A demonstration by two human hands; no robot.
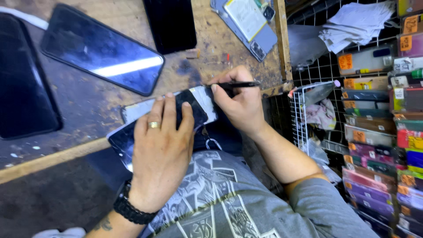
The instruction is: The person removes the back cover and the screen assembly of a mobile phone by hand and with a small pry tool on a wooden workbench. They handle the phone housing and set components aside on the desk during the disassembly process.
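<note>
My left hand (161, 147), with a ring and a black wrist strap, lies flat over a black phone (194, 103) held at the edge of the worn wooden bench (88, 105), pressing it down. My right hand (240, 103) grips a thin black tool (240, 83) like a pen, its tip at the phone's upper right end, where a white strip shows. Part of the phone is hidden under my left palm.
Two black phones (103, 50) (22, 79) lie screen up on the bench at left, another dark one (169, 24) at the top. An opened phone back (249, 24) lies top centre. A wire rack (304, 119) and shelves of coloured phone cases (383, 132) stand at right.
</note>
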